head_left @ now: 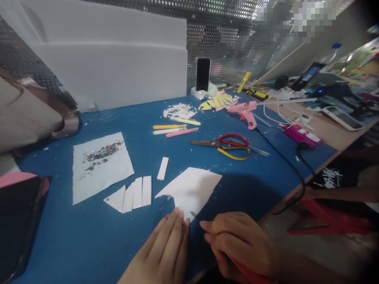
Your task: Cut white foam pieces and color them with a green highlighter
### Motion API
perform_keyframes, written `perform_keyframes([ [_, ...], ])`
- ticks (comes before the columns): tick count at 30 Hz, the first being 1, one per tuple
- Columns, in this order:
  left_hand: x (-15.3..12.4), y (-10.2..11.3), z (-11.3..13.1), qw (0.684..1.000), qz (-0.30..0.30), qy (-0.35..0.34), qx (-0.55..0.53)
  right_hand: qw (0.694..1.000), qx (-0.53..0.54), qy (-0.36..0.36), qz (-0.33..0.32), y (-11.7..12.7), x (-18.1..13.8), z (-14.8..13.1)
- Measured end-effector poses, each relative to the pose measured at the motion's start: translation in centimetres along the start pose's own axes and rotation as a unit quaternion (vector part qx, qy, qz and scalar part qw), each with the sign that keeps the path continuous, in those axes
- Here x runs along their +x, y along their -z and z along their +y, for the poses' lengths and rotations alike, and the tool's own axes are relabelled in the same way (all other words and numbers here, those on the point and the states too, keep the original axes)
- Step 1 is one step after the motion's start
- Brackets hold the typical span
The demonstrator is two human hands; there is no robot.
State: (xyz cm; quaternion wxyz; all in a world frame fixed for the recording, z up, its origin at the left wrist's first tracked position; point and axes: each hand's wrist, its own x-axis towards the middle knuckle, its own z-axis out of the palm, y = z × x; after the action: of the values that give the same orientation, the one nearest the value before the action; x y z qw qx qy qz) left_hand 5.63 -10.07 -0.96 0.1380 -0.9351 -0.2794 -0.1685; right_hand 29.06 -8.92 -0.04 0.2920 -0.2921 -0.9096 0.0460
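My left hand point(166, 246) lies with its fingers stretched out, the tips pressing on the lower edge of an irregular white foam-board sheet point(192, 187). My right hand point(239, 240) is closed around a slim tool with a red handle point(247, 272). The tool's thin dark tip is at the sheet's lower corner, just right of my left fingertips; most of it is hidden in the fist. Left of the sheet lie several cut white strips point(137, 193) side by side. One small white strip point(162, 168) lies apart, above the sheet.
Scissors point(207, 143) with red and yellow handles lie beyond the sheet. Behind are coloured pens point(182, 133), white scraps point(180, 111), a pink glue gun point(248, 114) with a trailing cord, and a propped phone point(203, 75). Paper with glittery bits point(100, 173) lies left.
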Motion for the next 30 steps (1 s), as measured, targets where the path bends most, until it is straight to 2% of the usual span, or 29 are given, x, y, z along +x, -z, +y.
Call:
perform_keyframes([
  [4, -0.1, 0.1, 0.0, 1.000, 0.007, 0.008, -0.003, 0.998, 0.030, -0.020, 0.042, -0.2, 0.5, -0.2],
  [8, -0.2, 0.2, -0.1, 1.000, -0.016, -0.011, 0.013, 0.995, 0.071, -0.020, 0.071, 0.0, 0.6, -0.4],
  [12, 0.2, 0.5, -0.1, 1.000, 0.001, -0.009, 0.029, 0.983, 0.107, -0.066, 0.136, 2.0, 0.6, -0.2],
  [14, 0.5, 0.8, -0.1, 0.999, 0.008, -0.010, 0.035, 0.977, 0.102, -0.102, 0.157, 3.3, 1.2, 0.9],
  [16, 0.9, 1.1, -0.1, 0.999, 0.000, -0.009, 0.043, 0.978, 0.085, -0.081, 0.170, 4.4, 2.3, 2.9],
  [18, 1.1, 1.5, -0.2, 0.998, -0.018, -0.018, 0.053, 0.993, 0.027, -0.067, 0.095, 4.9, 3.3, 5.4],
  [20, 1.2, 1.7, -0.3, 0.997, -0.027, -0.027, 0.063, 0.996, -0.025, -0.089, 0.013, 4.9, 4.1, 7.4],
  [24, 1.0, 1.7, -0.1, 0.998, -0.007, -0.026, 0.061, 0.983, -0.053, -0.115, -0.130, 4.4, 4.5, 8.7],
  [26, 0.8, 1.4, 0.2, 0.999, 0.007, -0.009, 0.051, 0.981, -0.043, -0.112, -0.154, 4.4, 4.2, 8.0],
  [30, 0.2, 0.9, 0.5, 0.999, 0.017, 0.014, 0.028, 0.978, 0.006, -0.135, -0.157, 5.2, 2.9, 5.7],
])
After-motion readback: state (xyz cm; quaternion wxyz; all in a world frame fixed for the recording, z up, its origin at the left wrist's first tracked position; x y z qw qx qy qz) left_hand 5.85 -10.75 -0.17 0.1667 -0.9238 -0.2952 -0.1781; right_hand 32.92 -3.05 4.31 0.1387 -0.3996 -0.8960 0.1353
